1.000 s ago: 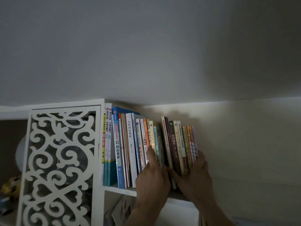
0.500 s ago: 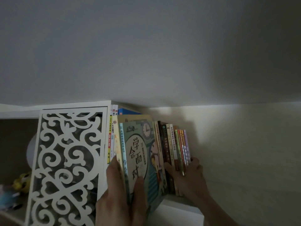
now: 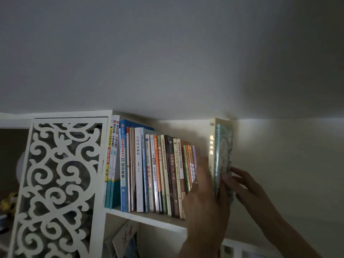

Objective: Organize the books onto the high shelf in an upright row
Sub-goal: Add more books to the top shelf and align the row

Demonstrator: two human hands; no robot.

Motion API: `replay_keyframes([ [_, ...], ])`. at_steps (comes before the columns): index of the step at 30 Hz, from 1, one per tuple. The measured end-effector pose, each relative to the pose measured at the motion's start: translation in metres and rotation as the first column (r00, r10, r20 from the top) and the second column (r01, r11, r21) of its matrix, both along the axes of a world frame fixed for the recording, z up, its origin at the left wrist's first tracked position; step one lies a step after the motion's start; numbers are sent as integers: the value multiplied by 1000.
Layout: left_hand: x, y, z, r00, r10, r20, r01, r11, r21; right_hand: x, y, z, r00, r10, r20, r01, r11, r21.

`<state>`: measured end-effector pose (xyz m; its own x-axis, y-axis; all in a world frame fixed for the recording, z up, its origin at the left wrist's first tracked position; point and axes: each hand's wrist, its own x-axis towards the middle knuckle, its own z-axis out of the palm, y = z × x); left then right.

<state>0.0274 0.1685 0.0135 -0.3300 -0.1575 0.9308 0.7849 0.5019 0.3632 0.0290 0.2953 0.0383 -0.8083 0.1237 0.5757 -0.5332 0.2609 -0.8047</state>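
Left hand (image 3: 204, 202): raised in front of the right end of the row; fingers wrapped round the lower spine side of two tall books (image 3: 221, 157), which are gripped; outline blurred.
Right hand (image 3: 242, 185): fingers stretched out nearly straight, laid against the far side of the same two books; nothing is enclosed by it.
Fretwork panel (image 3: 59, 183): one white scroll-cut panel, seen at the far left of the unit.
High shelf (image 3: 141, 216): one white board, just under the ceiling, on which the row is carried.
Row of books (image 3: 149, 174): about twenty spines counted, exact number cannot be told at the thin right end; stood upright, packed together, started against the panel's post.
Two tall books: held upright just right of the row, a gap kept between them and the last spine; whether the shelf is touched by their bottom edge cannot be told.
Lower compartment: one book (image 3: 126, 237) seen leaning beneath the shelf.
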Motion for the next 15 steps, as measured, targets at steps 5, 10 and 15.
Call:
replay_keyframes([
  [5, -44, 0, -28, 993, -15, 113, 32, 988, -151, -17, 13, -9, 975, 81, 208, -92, 995, 45],
  [10, -59, -9, -39, 987, -73, 145, 99, 979, -180, -30, 6, -16, 977, 107, 185, -106, 994, -14],
  [15, -60, -13, -43, 980, -145, 133, 163, 978, -133, -31, 9, -20, 979, 111, 172, -114, 993, 9],
])
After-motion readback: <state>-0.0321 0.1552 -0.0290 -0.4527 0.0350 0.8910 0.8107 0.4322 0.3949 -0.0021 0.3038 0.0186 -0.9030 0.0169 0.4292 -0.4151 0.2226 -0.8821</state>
